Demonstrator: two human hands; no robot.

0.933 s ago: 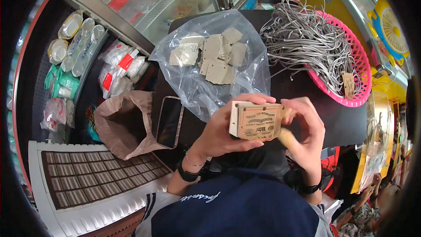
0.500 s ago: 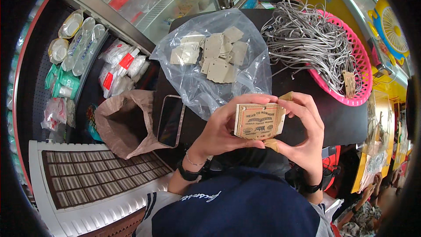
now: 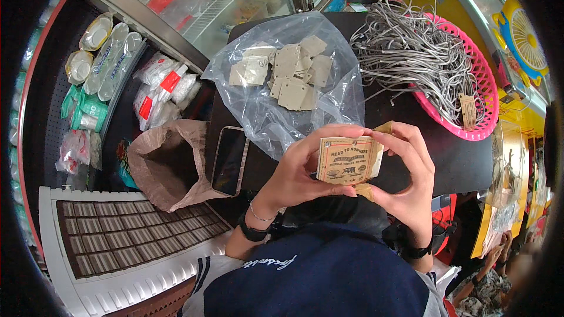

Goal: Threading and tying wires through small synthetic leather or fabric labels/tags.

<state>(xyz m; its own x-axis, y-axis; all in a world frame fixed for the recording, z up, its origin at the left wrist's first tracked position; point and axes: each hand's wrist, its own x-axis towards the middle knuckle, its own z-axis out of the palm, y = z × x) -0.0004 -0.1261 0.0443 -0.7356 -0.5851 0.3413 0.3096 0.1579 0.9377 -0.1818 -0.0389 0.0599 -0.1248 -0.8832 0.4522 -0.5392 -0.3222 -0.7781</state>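
Note:
A small stack of tan printed cardboard tags is held up in front of my chest, with its printed face toward me. My left hand grips the stack from the left, thumb along the lower edge and fingers over the top. On the right, my right hand curves round it, with thumb and forefinger at the lower and upper edges. Tan coverings wrap those two fingertips. Beyond the hands, several loose beige tags with punched holes lie on a clear plastic bag.
A pink basket heaped with grey cords stands at the right of the dark table. Left of my hands are a phone and an open brown bag. Packaged goods sit on shelving farther left.
The stack has turned slightly and its left edge has shifted a little right between my hands. Both hands keep almost the same places.

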